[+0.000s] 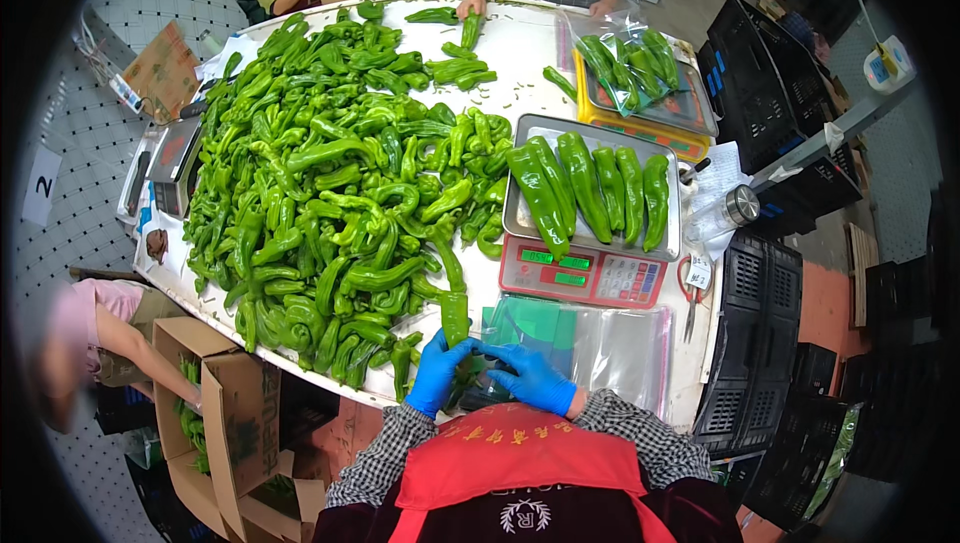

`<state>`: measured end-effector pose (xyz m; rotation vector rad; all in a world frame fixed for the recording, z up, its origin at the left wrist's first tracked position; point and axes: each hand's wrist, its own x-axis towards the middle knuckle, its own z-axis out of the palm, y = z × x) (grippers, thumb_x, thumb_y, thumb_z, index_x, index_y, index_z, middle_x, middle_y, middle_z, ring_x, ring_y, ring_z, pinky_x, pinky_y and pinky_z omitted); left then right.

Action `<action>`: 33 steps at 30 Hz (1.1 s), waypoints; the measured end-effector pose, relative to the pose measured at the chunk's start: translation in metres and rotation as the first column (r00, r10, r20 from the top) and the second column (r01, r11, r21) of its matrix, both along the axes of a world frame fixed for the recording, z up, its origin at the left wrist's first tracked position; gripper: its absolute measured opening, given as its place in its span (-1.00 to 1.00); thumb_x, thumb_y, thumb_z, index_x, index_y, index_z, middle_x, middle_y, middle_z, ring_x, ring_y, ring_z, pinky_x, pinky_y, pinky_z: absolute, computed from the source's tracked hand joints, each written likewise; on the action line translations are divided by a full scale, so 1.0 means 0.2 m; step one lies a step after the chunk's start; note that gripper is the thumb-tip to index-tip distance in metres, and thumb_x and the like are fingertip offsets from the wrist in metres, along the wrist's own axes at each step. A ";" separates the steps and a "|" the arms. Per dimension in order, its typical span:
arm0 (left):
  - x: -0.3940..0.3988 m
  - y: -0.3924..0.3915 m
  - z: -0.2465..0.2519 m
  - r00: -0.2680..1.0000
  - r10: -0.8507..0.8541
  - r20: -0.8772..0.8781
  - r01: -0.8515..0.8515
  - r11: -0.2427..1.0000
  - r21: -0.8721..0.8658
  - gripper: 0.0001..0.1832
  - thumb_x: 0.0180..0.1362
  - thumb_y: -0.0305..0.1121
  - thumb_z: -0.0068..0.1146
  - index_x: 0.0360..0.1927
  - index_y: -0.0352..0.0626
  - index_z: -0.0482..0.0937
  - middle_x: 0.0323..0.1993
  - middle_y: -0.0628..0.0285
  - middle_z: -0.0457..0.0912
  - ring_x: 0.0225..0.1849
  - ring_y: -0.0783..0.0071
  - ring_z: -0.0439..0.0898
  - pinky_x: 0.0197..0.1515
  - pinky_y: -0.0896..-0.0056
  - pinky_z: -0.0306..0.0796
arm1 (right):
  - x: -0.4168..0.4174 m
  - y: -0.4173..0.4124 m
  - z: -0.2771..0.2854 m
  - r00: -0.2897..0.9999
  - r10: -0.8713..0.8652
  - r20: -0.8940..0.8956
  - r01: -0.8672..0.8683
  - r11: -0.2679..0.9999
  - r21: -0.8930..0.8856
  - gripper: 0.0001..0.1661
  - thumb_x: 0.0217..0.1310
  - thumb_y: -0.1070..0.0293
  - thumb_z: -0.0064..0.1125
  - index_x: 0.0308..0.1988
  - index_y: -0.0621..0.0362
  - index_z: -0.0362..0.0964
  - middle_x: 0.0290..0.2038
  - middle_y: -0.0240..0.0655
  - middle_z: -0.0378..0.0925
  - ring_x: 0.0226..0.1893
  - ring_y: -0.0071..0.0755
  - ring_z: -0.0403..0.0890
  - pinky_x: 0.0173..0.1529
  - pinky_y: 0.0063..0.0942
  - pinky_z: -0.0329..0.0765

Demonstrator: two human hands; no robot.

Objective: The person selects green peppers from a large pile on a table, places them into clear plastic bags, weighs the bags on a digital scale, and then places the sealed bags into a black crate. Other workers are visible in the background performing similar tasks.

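Note:
My left hand (439, 372), in a blue glove, grips a green pepper (454, 318) by its lower end at the table's near edge. Beside it my right hand (531, 378), also gloved in blue, has its fingers at the left hand's fingertips; whether it holds anything I cannot tell. A large heap of green peppers (330, 190) spreads over the left and middle of the white table. Several long peppers (585, 186) lie side by side in the metal tray (516, 222) of a red digital scale (581, 273). Clear plastic bags (622, 351) lie flat below the scale.
Beyond the tray, a bag of peppers (630, 66) rests on a yellow scale (645, 130). Scissors (691, 299) and a glass jar (724, 214) lie at the right. Co-workers stand across the table and at the left, beside a cardboard box (247, 400). Black crates (750, 325) adjoin the right edge.

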<state>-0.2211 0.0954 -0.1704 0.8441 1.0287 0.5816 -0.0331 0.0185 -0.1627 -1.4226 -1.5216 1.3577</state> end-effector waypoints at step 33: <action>-0.73 0.24 -0.23 0.349 0.638 -0.686 0.380 0.573 0.726 -0.15 0.08 -0.39 0.28 0.45 -0.24 0.15 0.04 -0.13 0.48 0.03 -0.08 0.47 0.09 0.02 0.36 | 0.28 -0.37 -0.07 0.937 -0.292 0.189 0.263 0.950 0.166 -0.63 0.24 0.46 0.22 0.06 0.16 0.54 -0.07 -0.11 0.64 -0.10 -0.17 0.69 -0.07 -0.36 0.59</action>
